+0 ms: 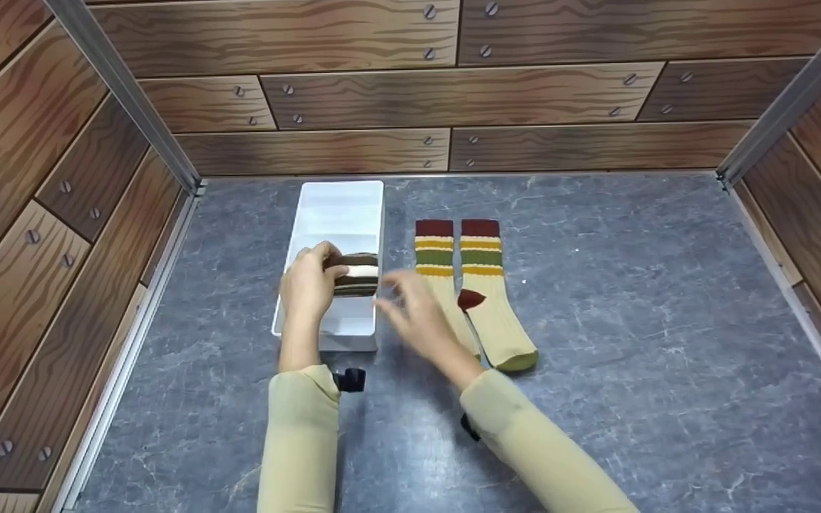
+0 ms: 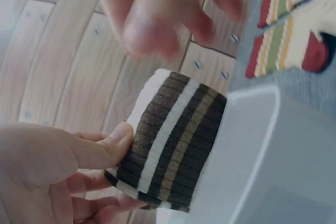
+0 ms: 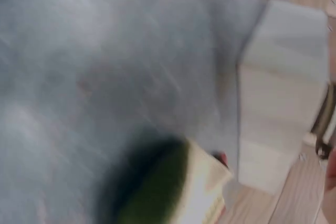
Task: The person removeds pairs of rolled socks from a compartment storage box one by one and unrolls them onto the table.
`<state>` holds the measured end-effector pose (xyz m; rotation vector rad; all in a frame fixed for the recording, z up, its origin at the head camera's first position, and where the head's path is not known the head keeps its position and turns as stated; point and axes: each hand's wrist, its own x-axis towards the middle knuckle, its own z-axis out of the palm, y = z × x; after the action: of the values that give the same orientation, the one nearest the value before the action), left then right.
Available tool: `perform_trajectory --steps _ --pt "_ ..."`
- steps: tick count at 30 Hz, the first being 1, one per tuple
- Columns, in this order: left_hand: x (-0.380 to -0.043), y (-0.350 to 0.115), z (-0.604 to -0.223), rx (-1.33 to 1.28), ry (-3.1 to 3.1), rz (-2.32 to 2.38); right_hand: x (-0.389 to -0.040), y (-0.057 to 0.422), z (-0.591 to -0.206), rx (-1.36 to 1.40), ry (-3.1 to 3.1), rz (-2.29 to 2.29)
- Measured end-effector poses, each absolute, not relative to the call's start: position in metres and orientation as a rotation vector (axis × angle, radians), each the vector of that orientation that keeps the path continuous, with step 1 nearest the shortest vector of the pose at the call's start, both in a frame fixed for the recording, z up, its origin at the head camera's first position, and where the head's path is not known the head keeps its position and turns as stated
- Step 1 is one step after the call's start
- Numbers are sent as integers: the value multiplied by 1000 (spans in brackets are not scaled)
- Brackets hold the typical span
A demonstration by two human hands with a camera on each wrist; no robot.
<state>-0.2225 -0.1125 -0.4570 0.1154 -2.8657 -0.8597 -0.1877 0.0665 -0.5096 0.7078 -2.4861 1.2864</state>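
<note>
A folded dark sock with white and tan stripes (image 1: 358,273) sits at the middle part of a white divided box (image 1: 339,192). My left hand (image 1: 308,281) pinches its left end between thumb and fingers. In the left wrist view the sock bundle (image 2: 170,140) stands at the box's rim, its far end unheld. My right hand (image 1: 421,313), blurred, is just right of the box with fingers spread and nothing in them. Beneath and beside that hand lie two cream socks, a left one (image 1: 434,258) partly hidden by it and a right one (image 1: 497,313).
Wood-patterned walls (image 1: 360,96) with metal corner strips enclose the grey marbled floor (image 1: 631,320) at the back and both sides. The box's side wall (image 3: 278,114) rises close to the cream socks.
</note>
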Motion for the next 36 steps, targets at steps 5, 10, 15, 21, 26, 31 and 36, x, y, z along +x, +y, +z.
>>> perform_trajectory --steps 5,10,15,21,26,31,36 --pt "-213 -100 -444 -21 -2753 -826 -202 83 -479 621 -2478 1283" --pt "-205 -83 -428 -152 -2688 -880 -210 92 -454 673 -2672 1253" --pt "-202 -62 -424 -273 -2675 -982 -212 102 -444 694 -2770 1252" --pt "-202 -36 -440 -302 -2546 -1268 -212 129 -446 626 -2687 1279" --pt "-195 -9 -467 -144 -2183 -1608 -211 152 -449 492 -2596 1332" --pt "-183 21 -493 42 -1942 -2338 -206 172 -451 426 -2482 1449" --pt "-182 43 -515 190 -1587 -3119 -197 188 -458 514 -2465 1507"
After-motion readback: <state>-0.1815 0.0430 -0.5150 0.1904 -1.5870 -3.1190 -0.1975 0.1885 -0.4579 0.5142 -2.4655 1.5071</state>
